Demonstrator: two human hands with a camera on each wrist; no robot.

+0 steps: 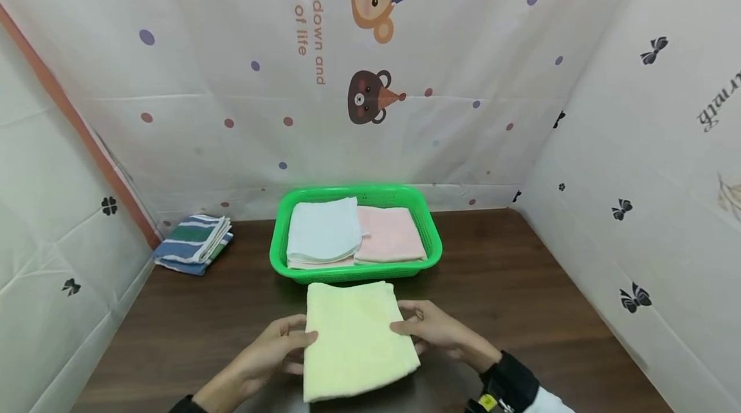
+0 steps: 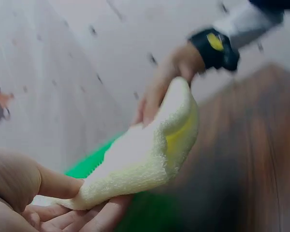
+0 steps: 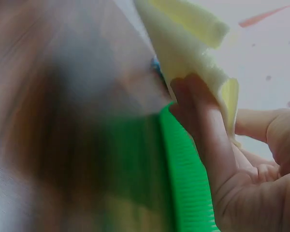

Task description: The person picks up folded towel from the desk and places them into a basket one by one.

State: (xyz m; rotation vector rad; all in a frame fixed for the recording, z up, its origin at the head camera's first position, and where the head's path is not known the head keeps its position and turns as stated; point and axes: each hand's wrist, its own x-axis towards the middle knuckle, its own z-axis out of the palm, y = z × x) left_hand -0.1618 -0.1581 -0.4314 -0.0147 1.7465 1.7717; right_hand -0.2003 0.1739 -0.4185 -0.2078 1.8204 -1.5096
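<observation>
A folded pale yellow towel (image 1: 359, 339) is held up above the table in front of the green basket. My left hand (image 1: 269, 352) pinches its left edge, thumb on the near face and fingers behind. On the other side my right hand (image 1: 442, 330) pinches the right edge the same way. The left wrist view shows the towel (image 2: 140, 150) as a thick fold between thumb and fingers of the left hand (image 2: 48, 193). In the right wrist view the layers of the towel (image 3: 188, 48) hang apart above the right hand (image 3: 246, 169).
A green plastic basket (image 1: 434, 242) stands at the back of the brown table (image 1: 521, 297). Inside lie a folded light blue towel (image 1: 324, 229) and folded pink towels (image 1: 389, 233). Blue-green striped cloths (image 1: 193, 242) are stacked at the back left. Printed curtains (image 1: 231, 78) enclose the table.
</observation>
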